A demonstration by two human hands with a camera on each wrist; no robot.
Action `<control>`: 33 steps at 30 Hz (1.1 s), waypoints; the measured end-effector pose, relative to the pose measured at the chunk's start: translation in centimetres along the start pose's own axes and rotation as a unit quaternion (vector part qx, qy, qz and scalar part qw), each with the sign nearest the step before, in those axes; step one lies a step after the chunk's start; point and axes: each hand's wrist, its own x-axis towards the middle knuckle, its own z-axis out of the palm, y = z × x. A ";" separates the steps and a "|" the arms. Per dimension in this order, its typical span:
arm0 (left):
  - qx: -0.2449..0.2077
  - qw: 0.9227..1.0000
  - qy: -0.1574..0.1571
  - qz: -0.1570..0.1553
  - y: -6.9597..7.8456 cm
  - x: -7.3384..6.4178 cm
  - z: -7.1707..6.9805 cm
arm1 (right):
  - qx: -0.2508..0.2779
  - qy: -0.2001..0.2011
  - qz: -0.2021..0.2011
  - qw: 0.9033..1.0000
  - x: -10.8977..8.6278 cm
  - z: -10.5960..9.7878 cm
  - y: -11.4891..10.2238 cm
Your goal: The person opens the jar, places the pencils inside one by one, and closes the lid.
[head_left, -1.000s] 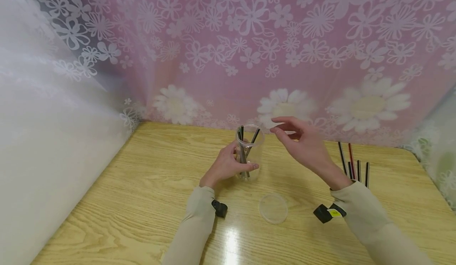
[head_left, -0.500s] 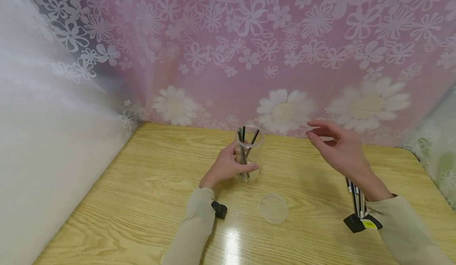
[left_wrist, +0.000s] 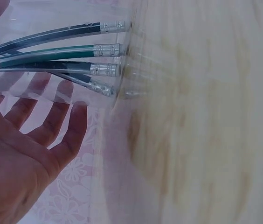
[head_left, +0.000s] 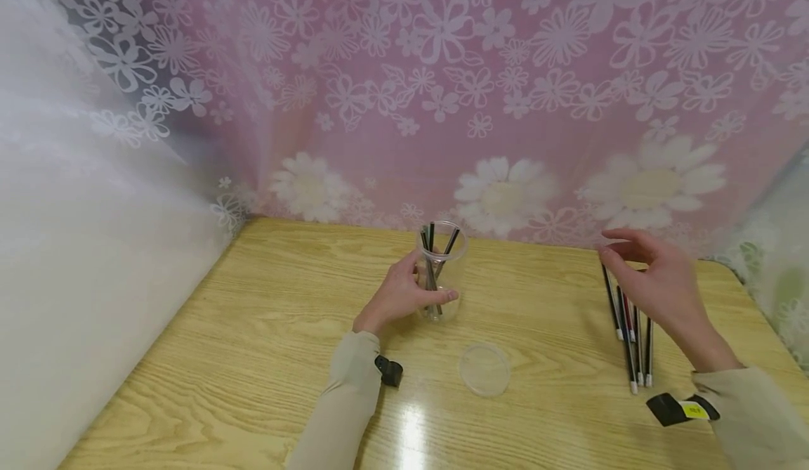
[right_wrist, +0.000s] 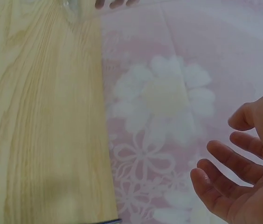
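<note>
- Currently the left hand point(head_left: 398, 291) grips a clear cup point(head_left: 452, 273) from its left side, thumb across the near face and the other fingers round behind
- The cup is upright or very nearly so, toward the far edge of the wood-grain bench point(head_left: 284, 343); whether its base touches the wood I cannot tell
- Inside it stand a few slim pencils point(head_left: 432, 277), one leaning right and the others more to the left; the left wrist view shows at least four, a green pencil point(left_wrist: 61, 55) among dark ones, silver ends down at the cup's base
- The right hand point(head_left: 660, 280) is well to the right, above the far part of a loose bunch of pencils point(head_left: 626, 347), fingers bent loosely with gaps between them and nothing held; contact with the bunch cannot be made out
- That bunch lies on the bench, mostly dark with a red pencil point(head_left: 627, 308) among them, pale ends pointing near
- A clear round disc point(head_left: 484, 369) lies flat on the bench, nearer than the cup and slightly right of it
- A pink flowered cloth point(head_left: 404, 105) hangs along the far side
</note>
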 end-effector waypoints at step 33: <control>-0.012 1.000 -0.007 0.003 -0.1 0.0 -0.1 | -0.078 -0.099 0.150 0.981 -2.4 -1.6 11.4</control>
